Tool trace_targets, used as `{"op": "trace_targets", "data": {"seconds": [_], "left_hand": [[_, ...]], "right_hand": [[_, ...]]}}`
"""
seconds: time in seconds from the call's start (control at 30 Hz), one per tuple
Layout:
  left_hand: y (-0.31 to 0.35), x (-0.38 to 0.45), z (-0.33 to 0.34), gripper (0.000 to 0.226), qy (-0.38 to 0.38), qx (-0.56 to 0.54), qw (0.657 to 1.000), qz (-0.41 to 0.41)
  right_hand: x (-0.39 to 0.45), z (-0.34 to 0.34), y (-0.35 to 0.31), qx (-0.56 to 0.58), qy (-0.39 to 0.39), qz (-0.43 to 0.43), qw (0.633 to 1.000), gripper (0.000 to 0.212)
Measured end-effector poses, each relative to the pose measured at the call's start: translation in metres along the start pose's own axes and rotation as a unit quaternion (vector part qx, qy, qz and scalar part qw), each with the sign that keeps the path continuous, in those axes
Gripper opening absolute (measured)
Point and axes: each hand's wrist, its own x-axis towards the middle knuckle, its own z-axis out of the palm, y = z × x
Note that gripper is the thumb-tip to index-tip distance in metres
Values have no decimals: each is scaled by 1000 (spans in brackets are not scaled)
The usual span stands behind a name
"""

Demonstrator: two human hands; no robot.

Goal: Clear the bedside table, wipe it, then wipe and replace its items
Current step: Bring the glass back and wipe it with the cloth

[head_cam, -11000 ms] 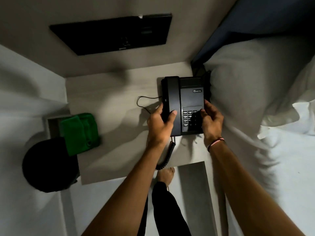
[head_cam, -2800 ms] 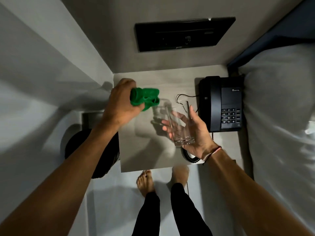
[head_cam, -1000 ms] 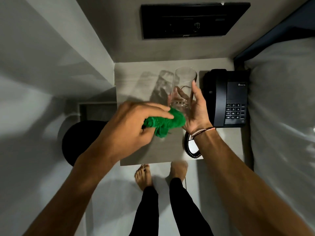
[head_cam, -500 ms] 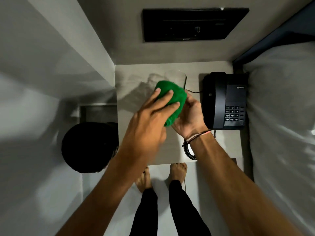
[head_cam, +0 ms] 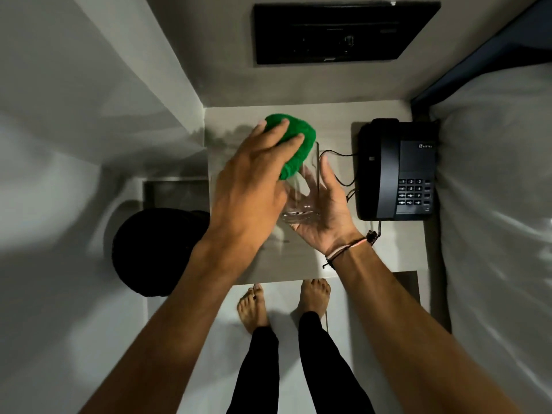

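The fingers (head_cam: pixel 280 135) of the left hand (head_cam: pixel 251 186) curl over a bunched green cloth (head_cam: pixel 294 144), pressing it against the open mouth of a clear drinking glass (head_cam: pixel 304 192). The right hand (head_cam: pixel 324 210) cradles that glass from below and from the right, palm up, with the thumb along its right side and the fingers wrapped round behind it, so the glass is tilted in the air above the pale worktop (head_cam: pixel 298 258) of the bedside table, not standing on it. A thin cord bracelet (head_cam: pixel 346 249) circles the right wrist. On the right part of the worktop sits a black desk telephone (head_cam: pixel 397 168), its thin cable (head_cam: pixel 337 165) looping out to the left, just beside the right hand. A dark round object (head_cam: pixel 155 252) sits on the floor left of the table. A white bed (head_cam: pixel 493 204) lies along the right edge. A black wall panel (head_cam: pixel 343 31) hangs above. Two bare feet (head_cam: pixel 283 303) stand on the floor below the worktop's near edge.
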Motion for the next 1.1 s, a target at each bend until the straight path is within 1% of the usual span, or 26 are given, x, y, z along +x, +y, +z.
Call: {"op": "trace_targets", "data": {"seconds": [0.07, 0.13, 0.17, 0.2, 0.27, 0.33, 0.4, 0.5, 0.53, 0.6, 0.67, 0.7, 0.73, 0.77, 0.8, 0.87, 0.97, 1.03, 1.07, 1.1], "left_hand": [[3, -2, 8, 78, -20, 25, 999, 6], [4, -11, 13, 79, -33, 23, 999, 14], [4, -19, 14, 79, -44, 12, 999, 21], [3, -28, 14, 79, -58, 2, 998, 31], [0, -47, 12, 79, -84, -5, 995, 49], [-6, -60, 9, 73, -89, -19, 995, 50], [-11, -63, 3, 68, -58, -40, 997, 33], [-11, -53, -5, 71, 12, -45, 999, 18], [-9, -46, -5, 70, 34, -38, 998, 25], [-3, -34, -4, 66, 55, -19, 998, 35], [3, -20, -1, 65, 24, -6, 1000, 14], [5, -14, 2, 67, 0, 5, 1000, 8], [6, -10, 5, 70, -21, 18, 1000, 12], [7, -8, 8, 71, -37, 28, 999, 22], [6, -9, 10, 71, -51, 36, 998, 31], [4, -14, 8, 71, -79, 46, 995, 45], [-5, -28, 0, 67, -140, 48, 988, 48], [-16, -36, -7, 65, -173, 36, 983, 42], [-21, -39, -9, 66, -179, 30, 983, 34], [-28, -44, -9, 68, -172, 25, 984, 25]], "right_hand": [[0, 3, -2, 6, -15, 1, 1000, 54], [3, 3, -7, -1, 16, -14, 1000, 61], [4, 2, -11, -5, 29, -20, 999, 59], [5, 3, -14, -4, 41, -27, 999, 52], [7, 3, -19, 20, 58, -40, 997, 35], [8, -3, -23, 29, 70, -48, 996, 31], [9, -6, -25, 15, 76, -48, 996, 34], [8, -5, -19, -50, 83, -18, 995, 45], [6, -2, -16, -64, 75, -10, 995, 43], [2, 2, -8, -40, 26, 8, 999, 40], [-1, 7, -3, -20, -16, 22, 999, 47], [0, 8, -3, -25, -24, 23, 999, 57], [0, 9, -4, -35, -28, 24, 999, 69], [2, 7, -6, -43, -25, 20, 999, 76], [3, 6, -9, -45, -17, 19, 999, 78], [3, 2, -16, -40, 17, 13, 999, 69], [4, 0, -26, -19, 52, -11, 998, 35], [5, -1, -30, -40, 74, -25, 996, 12], [6, -1, -31, -53, 79, -28, 995, 7], [8, -1, -32, -75, 85, -36, 993, 12]]}}
